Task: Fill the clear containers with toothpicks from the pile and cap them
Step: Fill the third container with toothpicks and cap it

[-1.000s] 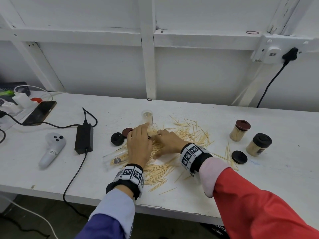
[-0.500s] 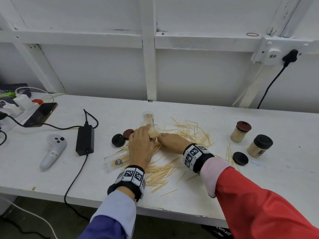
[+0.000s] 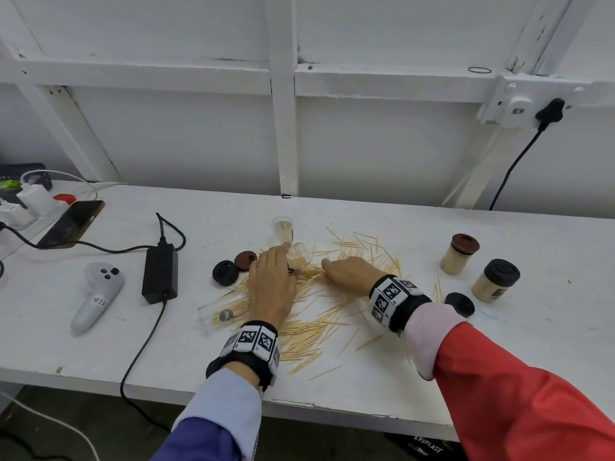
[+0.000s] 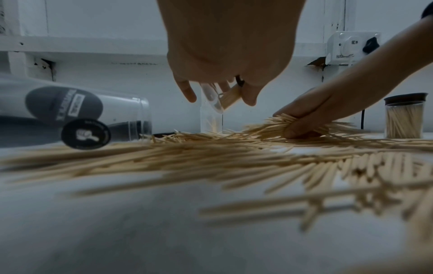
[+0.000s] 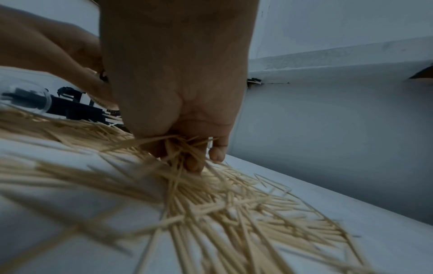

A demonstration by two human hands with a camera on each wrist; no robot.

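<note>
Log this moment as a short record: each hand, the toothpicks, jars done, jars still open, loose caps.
left hand: holds a tilted clear jar, mouth toward the pile
right hand: gathers a bunch of toothpicks
pile: spread over the table
capped jars: brown-capped jar, black-capped jar
open jars: upright jar, lying jar
loose caps: three

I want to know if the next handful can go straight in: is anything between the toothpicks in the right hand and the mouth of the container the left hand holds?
Nothing visible blocks it. The left hand holds the clear container tilted, its open mouth toward the right hand, which pinches a bunch of toothpicks in the pile. Only loose toothpicks lie on the table between them.
</note>
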